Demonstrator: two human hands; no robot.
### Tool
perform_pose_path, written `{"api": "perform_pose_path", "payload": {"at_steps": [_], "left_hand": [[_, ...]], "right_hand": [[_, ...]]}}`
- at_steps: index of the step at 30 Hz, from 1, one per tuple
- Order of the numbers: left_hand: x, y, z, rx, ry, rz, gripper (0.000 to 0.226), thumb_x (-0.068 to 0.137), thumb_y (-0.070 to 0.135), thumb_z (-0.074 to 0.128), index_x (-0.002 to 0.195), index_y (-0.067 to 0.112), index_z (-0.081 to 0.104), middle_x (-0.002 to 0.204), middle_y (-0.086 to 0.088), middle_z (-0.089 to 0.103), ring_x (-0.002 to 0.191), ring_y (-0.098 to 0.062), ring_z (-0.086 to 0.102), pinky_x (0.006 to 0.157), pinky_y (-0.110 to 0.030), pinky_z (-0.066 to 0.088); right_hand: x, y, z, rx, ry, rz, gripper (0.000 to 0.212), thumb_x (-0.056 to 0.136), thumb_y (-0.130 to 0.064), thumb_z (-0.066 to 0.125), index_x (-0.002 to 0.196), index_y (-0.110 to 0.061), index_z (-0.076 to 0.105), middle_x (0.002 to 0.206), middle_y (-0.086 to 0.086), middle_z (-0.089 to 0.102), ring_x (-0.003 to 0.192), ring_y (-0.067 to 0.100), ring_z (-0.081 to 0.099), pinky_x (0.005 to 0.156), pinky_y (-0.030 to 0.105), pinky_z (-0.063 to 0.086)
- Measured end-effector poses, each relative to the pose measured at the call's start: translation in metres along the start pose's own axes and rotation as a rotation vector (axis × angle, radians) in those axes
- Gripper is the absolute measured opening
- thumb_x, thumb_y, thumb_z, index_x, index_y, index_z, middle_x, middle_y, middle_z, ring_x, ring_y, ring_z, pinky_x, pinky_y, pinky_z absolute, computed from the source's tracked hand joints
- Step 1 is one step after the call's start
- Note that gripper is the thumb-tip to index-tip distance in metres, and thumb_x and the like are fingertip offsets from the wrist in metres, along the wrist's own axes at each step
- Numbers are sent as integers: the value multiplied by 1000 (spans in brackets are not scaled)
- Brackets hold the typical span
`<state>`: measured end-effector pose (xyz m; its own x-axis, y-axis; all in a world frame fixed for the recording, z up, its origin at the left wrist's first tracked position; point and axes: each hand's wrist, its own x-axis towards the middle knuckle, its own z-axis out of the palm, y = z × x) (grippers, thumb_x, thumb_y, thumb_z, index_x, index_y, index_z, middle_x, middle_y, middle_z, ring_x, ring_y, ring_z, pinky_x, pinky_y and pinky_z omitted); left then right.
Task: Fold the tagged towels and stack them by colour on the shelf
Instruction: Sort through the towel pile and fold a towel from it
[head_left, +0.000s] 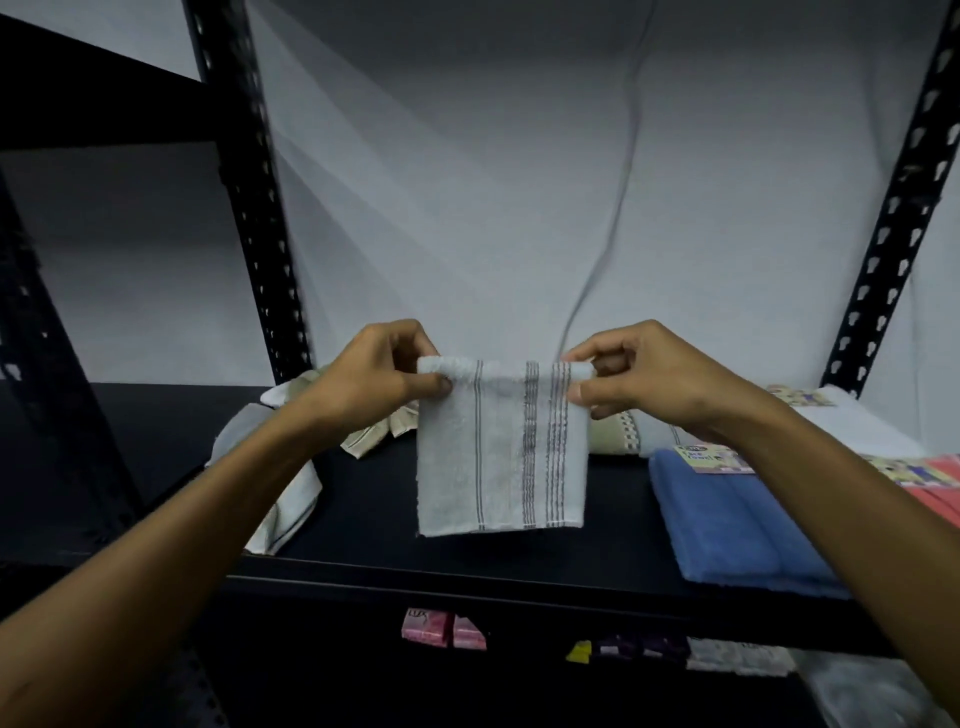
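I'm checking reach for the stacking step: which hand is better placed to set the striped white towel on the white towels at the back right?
Likely the right hand: it pinches the striped towel nearest the white stack; the left hand is farther.

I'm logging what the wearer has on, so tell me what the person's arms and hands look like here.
Both forearms are bare right to the frame's edge, with no sleeves showing. The left hand and right hand wear no gloves, and no rings, watch or bracelet are visible. Short fingernails.

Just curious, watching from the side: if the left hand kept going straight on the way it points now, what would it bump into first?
Probably the right hand: the left hand points rightward along the striped towel that both pinch. Depth is hard to judge.
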<state>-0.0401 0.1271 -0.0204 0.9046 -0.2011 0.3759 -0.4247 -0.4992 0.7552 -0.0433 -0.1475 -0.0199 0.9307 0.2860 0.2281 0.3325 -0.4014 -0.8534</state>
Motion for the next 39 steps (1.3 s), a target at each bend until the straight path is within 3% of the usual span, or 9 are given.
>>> {"api": "perform_pose_path", "payload": {"at_steps": [7,11,14,17,21,25,28,32,39], "left_hand": [[36,-38,-21,-47,-31,-52,13,90,2,66,102,6,67,88,-7,73,84,-17,70,75,-30,56],[36,-58,-22,190,231,231,19,89,7,67,108,9,72,98,1,74,93,-9,70,83,-28,56],[20,-81,-11,584,311,578,26,85,16,63,110,13,67,96,-6,73,87,-25,70,78,-37,52],[-6,-103,23,771,191,824,18,90,17,60,108,16,59,99,-8,70,94,-24,64,84,-39,46],[-41,-119,77,739,86,921,16,92,13,64,108,11,68,104,-1,71,106,-19,64,94,-42,45],[-54,-114,112,576,23,948,20,92,12,66,109,4,71,109,-5,71,107,-21,64,90,-38,49],[-57,-112,122,505,-38,925,27,90,11,67,116,5,68,120,-8,68,114,-24,62,92,-37,49],[-58,-127,111,578,23,737,44,79,18,66,122,15,61,125,-1,65,117,-21,58,95,-37,46],[-50,-145,83,651,50,185,57,81,43,68,136,37,54,126,-1,52,117,-22,46,87,-39,44]], "right_hand": [[67,-3,14,-153,-25,-11,34,83,-2,74,116,-10,69,74,4,66,72,20,66,78,36,60],[98,5,34,-354,188,-209,28,79,-3,73,104,-15,76,94,0,74,88,13,67,72,12,49],[100,29,51,-486,271,-317,28,81,-5,65,104,-19,73,102,-3,71,96,13,61,81,24,47],[89,66,64,-821,147,-302,27,82,-10,59,103,-23,68,102,-1,68,99,23,57,79,39,50],[62,107,64,-1089,-82,-384,15,73,-9,65,85,-18,63,85,2,66,88,30,58,67,39,50],[39,125,47,-1298,-125,-607,38,46,-5,80,74,-16,57,70,1,60,64,27,57,49,32,47],[25,125,37,-1349,-186,-591,39,46,-9,82,75,-18,57,69,1,59,62,27,58,46,31,45],[6,121,29,-1315,-294,-354,13,82,-21,58,91,-21,48,94,-3,57,88,22,57,59,32,35],[-8,123,37,-1069,-384,-241,20,82,-21,53,79,-27,34,72,-12,35,77,21,51,70,41,43]]}}
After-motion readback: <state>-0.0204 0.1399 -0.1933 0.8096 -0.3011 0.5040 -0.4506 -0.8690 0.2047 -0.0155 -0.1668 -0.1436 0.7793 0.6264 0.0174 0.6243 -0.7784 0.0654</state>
